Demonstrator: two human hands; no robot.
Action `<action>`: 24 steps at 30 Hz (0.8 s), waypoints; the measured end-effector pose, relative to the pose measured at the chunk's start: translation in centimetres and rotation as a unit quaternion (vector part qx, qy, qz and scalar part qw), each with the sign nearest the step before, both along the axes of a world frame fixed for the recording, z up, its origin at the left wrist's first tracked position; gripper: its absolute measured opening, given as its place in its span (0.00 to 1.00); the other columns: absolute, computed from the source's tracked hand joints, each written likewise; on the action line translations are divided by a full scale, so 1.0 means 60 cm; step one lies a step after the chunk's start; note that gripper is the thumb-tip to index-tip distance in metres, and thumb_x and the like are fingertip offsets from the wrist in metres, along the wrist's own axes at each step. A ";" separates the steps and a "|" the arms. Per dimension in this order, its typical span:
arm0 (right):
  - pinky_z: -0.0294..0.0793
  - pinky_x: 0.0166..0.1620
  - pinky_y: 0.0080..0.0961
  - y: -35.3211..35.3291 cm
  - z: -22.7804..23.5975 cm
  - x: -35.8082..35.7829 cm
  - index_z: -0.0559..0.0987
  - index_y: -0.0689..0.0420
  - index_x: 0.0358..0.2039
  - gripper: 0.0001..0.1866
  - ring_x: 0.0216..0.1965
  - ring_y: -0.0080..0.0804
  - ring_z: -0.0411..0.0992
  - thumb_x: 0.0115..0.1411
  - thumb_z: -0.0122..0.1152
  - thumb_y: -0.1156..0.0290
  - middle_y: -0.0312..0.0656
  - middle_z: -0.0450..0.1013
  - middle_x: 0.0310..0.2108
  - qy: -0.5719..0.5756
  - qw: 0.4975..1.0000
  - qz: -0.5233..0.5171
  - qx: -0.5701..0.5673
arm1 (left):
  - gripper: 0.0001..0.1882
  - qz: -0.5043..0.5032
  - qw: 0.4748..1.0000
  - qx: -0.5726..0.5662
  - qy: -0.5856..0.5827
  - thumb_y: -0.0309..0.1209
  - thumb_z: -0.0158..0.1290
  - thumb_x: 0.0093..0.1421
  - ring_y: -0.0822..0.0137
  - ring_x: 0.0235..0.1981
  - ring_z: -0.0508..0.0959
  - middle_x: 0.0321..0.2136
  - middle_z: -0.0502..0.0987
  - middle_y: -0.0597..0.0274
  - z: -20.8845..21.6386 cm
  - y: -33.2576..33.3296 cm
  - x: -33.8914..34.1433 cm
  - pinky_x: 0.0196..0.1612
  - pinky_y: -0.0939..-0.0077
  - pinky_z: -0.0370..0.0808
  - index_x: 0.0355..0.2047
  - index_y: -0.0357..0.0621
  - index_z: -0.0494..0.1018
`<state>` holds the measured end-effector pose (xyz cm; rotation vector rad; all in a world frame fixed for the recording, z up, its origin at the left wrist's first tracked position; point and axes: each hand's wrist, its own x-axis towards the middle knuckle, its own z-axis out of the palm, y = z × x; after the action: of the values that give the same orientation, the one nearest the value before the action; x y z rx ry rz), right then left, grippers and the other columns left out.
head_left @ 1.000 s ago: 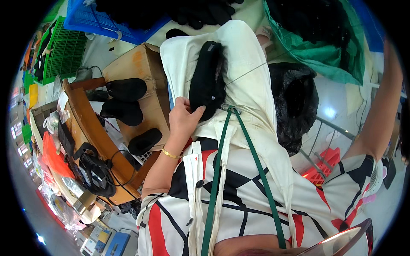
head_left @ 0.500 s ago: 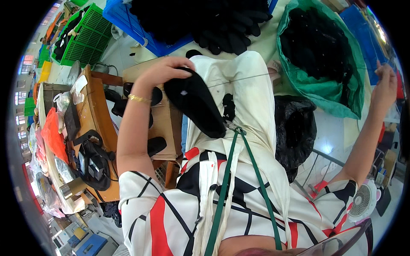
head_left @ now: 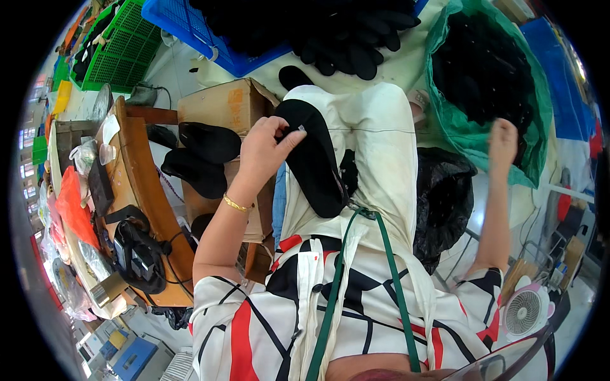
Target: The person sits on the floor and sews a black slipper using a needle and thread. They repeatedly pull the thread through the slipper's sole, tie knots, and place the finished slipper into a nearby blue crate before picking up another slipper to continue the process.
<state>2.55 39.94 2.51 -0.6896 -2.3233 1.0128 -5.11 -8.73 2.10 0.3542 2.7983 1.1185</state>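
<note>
A person looks down at their own lap, which is draped in a cream apron (head_left: 381,152) with a green neck strap (head_left: 330,298) over a white shirt patterned in black and red. The left hand (head_left: 264,147) is raised over the lap, its thumb and fingertips pinched on the near-left edge of a black shoe insole (head_left: 314,159). The insole lies lengthwise on the apron, its rounded end pointing away from the person and its narrower end reaching down to where the green strap begins. A gold bracelet (head_left: 236,204) circles the left wrist. The right hand (head_left: 503,141) is stretched far out to the right, its fingers curled at the near edge of a green plastic bag (head_left: 540,95) filled with dark pieces; whether it grasps anything there cannot be told. Just beside the right forearm, nearer to the person, sits a black plastic bag (head_left: 445,197). To the left of the lap stands a cardboard box (head_left: 222,105), and two more black insoles (head_left: 200,155) rest against it, close to the left hand. Farther left is a wooden bench (head_left: 152,209) carrying a black tool with cables. At the far side, a blue crate (head_left: 210,38) holds a heap of black insoles, with a green crate (head_left: 124,47) to its left. A small white fan (head_left: 524,311) stands at the near right.
</note>
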 end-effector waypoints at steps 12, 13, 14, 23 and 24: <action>0.72 0.41 0.31 -0.449 -0.061 -0.124 0.76 0.57 0.44 0.15 0.37 0.40 0.72 0.55 0.64 0.74 0.42 0.72 0.35 0.001 0.863 0.503 -0.045 | 0.12 -0.061 0.996 -0.004 0.063 0.29 0.65 0.52 0.56 0.31 0.74 0.28 0.74 0.58 -0.025 0.013 0.002 0.33 0.66 0.72 0.32 0.41 0.72; 0.72 0.39 0.32 -0.455 -0.066 -0.126 0.76 0.57 0.43 0.15 0.36 0.41 0.71 0.54 0.64 0.75 0.43 0.71 0.33 0.002 0.853 0.521 -0.012 | 0.12 -0.065 0.994 -0.005 0.086 0.29 0.65 0.52 0.55 0.31 0.75 0.29 0.74 0.58 -0.033 0.013 0.005 0.33 0.65 0.72 0.32 0.42 0.72; 0.71 0.39 0.32 -0.455 -0.071 -0.128 0.77 0.57 0.43 0.14 0.35 0.41 0.71 0.54 0.64 0.76 0.42 0.71 0.33 -0.012 0.849 0.527 -0.031 | 0.12 -0.068 0.992 -0.005 0.110 0.28 0.64 0.52 0.54 0.32 0.75 0.30 0.75 0.58 -0.039 0.011 0.009 0.33 0.64 0.73 0.33 0.42 0.72; 0.68 0.33 0.34 -0.461 -0.084 -0.120 0.78 0.57 0.40 0.13 0.31 0.42 0.69 0.53 0.64 0.76 0.43 0.68 0.29 -0.056 0.845 0.525 -0.090 | 0.11 -0.046 0.991 0.039 0.122 0.28 0.63 0.51 0.54 0.31 0.77 0.29 0.76 0.58 -0.060 0.011 0.017 0.33 0.64 0.74 0.35 0.44 0.75; 0.69 0.33 0.34 -0.461 -0.088 -0.121 0.78 0.57 0.40 0.13 0.30 0.41 0.69 0.53 0.64 0.76 0.43 0.68 0.29 -0.059 0.844 0.525 -0.089 | 0.10 -0.047 0.993 0.044 0.103 0.28 0.63 0.51 0.54 0.31 0.77 0.28 0.76 0.58 -0.059 0.011 0.015 0.32 0.64 0.74 0.34 0.44 0.75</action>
<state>-4.74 12.30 -2.78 0.6191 -2.7245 1.6590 -4.20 -8.08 -1.43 0.6384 2.8749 1.2532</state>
